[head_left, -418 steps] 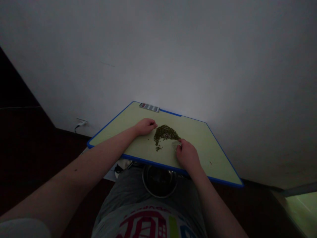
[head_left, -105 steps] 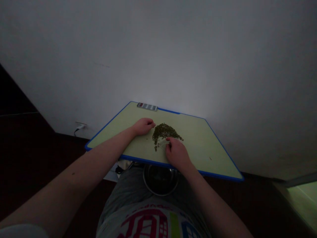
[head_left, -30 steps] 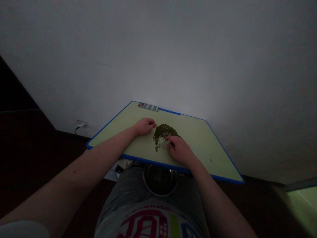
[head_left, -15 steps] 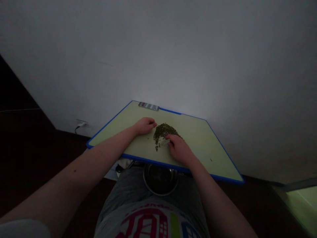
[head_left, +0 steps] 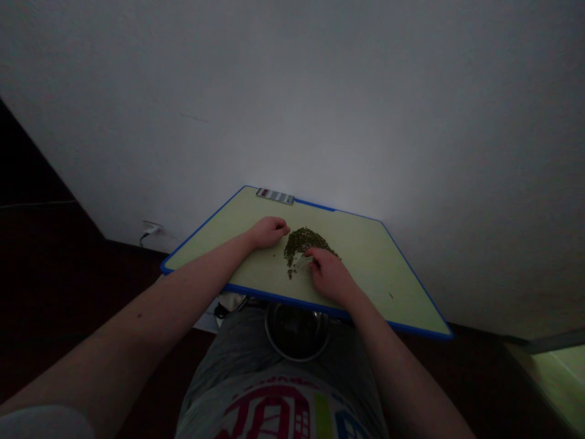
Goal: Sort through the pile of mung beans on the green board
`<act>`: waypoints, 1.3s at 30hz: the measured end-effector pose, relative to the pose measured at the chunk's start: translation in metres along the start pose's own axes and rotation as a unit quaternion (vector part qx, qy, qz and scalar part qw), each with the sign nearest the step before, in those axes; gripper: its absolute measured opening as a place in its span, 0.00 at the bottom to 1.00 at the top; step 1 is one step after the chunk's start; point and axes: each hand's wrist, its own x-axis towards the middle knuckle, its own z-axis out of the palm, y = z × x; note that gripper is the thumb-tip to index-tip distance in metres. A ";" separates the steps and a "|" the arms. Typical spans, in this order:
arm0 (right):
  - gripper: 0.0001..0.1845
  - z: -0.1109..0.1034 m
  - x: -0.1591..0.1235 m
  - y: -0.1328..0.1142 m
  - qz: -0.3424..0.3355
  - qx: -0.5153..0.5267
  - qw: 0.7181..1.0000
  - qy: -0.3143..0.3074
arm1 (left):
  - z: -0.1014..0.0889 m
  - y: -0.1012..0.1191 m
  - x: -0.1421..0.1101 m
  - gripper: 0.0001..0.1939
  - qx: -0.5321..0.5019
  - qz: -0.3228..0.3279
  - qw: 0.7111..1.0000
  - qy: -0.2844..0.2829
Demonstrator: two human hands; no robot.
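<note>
A loose heap of small dark-green beans or grains (head_left: 303, 236) lies on the pale yellow tabletop (head_left: 365, 268). My left hand (head_left: 269, 232) rests at the heap's left edge, fingers curled together; whether anything is in them is hidden. Over the heap's near right side is my right hand (head_left: 329, 274), its fingers bent inward close together. A pale, thin-lined shape (head_left: 302, 263) shows beside those fingertips, too dim to name. Some stray grains trail toward me below the heap.
A phone (head_left: 275, 196) lies at the table's far edge, by the wall. On my lap, under the blue near rim (head_left: 274, 295), sits a metal bowl (head_left: 297, 355). One dark speck (head_left: 391, 296) lies at the right. A plug (head_left: 150, 230) is in the wall socket.
The view has shifted very slightly. Both hands and the heap look almost the same as before.
</note>
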 end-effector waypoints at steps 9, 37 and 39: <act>0.15 -0.001 -0.005 0.000 0.002 0.003 1.000 -0.008 | 0.002 -0.002 0.001 0.18 0.005 -0.008 1.000 0.000; 0.16 0.000 -0.011 -0.009 0.001 0.023 1.000 -0.015 | 0.001 -0.001 0.001 0.17 0.000 -0.002 1.000 0.000; 0.16 0.002 -0.011 -0.012 0.005 0.024 1.000 -0.012 | 0.001 -0.001 0.001 0.17 -0.002 -0.001 1.000 -0.001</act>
